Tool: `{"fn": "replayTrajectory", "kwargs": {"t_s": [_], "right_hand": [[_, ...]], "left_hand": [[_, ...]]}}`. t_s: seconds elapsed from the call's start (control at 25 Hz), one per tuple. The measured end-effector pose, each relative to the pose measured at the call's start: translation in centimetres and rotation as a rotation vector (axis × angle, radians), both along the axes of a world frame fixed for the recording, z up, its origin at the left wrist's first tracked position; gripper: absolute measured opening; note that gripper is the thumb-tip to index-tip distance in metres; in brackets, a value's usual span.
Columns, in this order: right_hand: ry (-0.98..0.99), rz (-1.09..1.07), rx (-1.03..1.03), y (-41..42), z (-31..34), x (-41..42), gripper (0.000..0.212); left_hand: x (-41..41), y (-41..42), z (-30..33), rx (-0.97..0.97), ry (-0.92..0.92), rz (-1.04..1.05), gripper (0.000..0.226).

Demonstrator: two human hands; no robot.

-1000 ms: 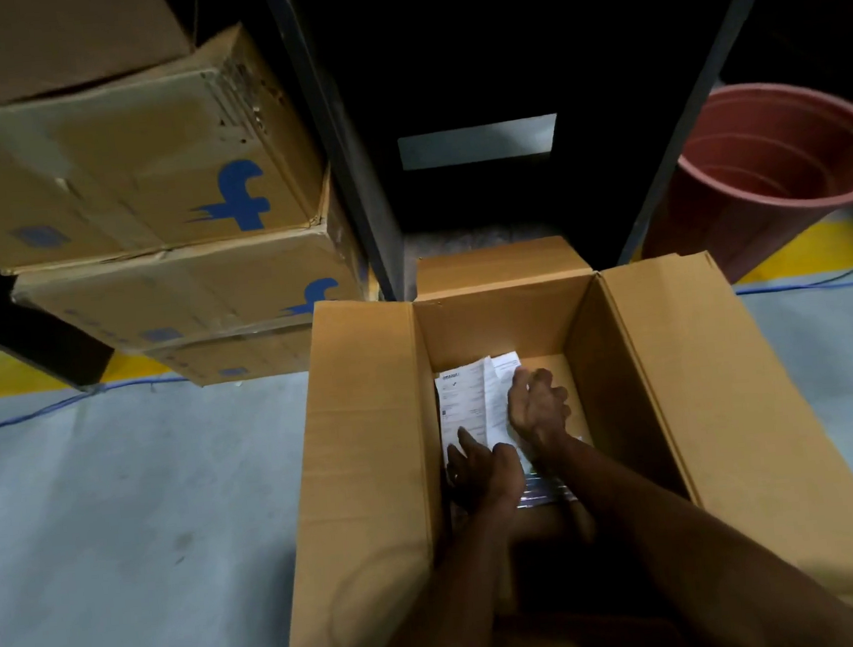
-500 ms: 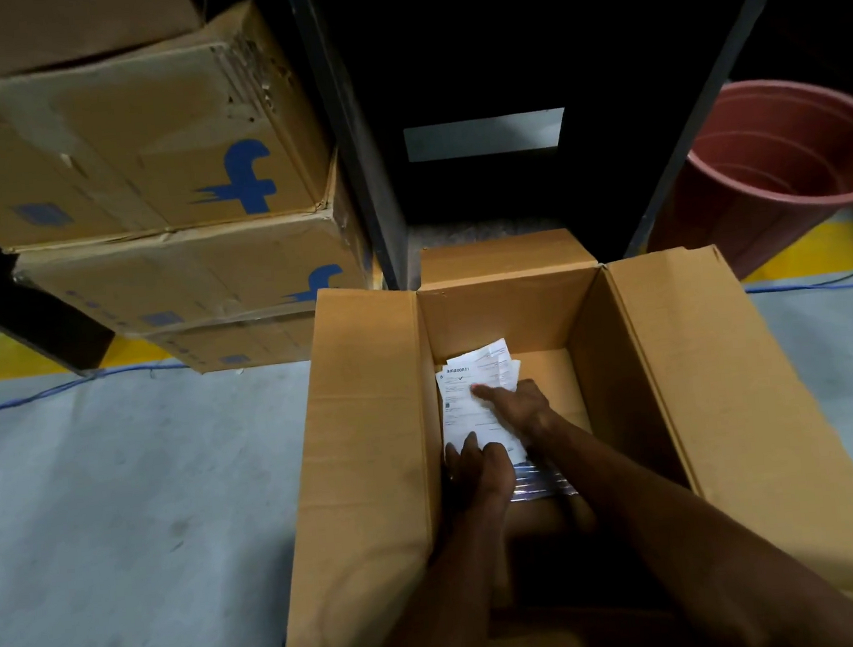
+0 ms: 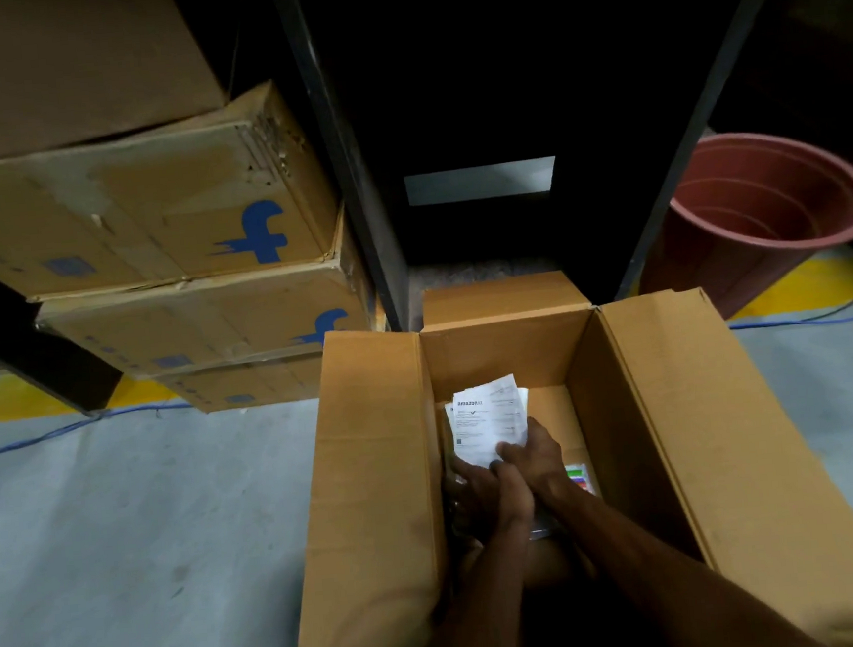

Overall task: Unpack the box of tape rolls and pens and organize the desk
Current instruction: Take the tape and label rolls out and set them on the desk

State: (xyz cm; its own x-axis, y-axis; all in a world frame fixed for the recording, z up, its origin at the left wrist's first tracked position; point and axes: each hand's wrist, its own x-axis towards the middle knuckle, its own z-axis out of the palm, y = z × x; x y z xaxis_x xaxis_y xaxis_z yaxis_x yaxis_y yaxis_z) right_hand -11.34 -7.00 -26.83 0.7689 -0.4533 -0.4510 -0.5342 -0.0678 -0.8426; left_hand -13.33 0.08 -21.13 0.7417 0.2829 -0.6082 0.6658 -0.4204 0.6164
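Item: open cardboard box (image 3: 376, 482) on the grey floor (image 3: 123, 530), flaps folded out, in front of a dark shelving frame (image 3: 344, 175). Contents visible: white printed paper slips (image 3: 484, 421) lying on top at the box's left inner wall; beneath my wrists a clear-wrapped pack, contents unclear; just right of it a small pack with coloured stripes (image 3: 580, 480), possibly pens. No tape rolls in sight. My right hand (image 3: 534, 461) pinches the lower edge of the slips, thumb on top. My left hand (image 3: 480, 494) lies fingers down beside it; whether it grips anything I cannot tell. Handling note: I judge the slips best lifted together, flat, and set aside outside the box, exposing the goods underneath.
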Motion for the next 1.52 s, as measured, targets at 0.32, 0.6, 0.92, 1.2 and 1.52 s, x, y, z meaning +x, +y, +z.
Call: {"fn": "replayTrajectory", "kwargs": {"t_s": [0.32,0.6,0.92,1.2,1.52], "right_hand": [[-0.168,-0.098,0.198,-2.2,7.9,-2.4,0.031],[-0.025,0.057,0.615,-3.1,18.1,-5.6,0.036],[0.166,-0.068,0.439,0.8,38.3,-8.4,0.037],[0.06,0.055,0.292,2.7,59.8,-10.7,0.042],[0.022,0.016,0.328,-1.0,73.7,-8.5,0.046]], "left_hand": [[4.1,0.4,5.0,-0.321,-0.122,0.039,0.052],[3.1,4.7,13.4,-0.345,0.039,-0.265,0.021],[-3.4,5.7,32.1,-0.363,0.085,-0.164,0.032],[-5.7,8.4,52.3,-0.455,-0.026,-0.173,0.041],[-2.4,4.7,64.4,-0.486,-0.163,-0.279,0.028]]}}
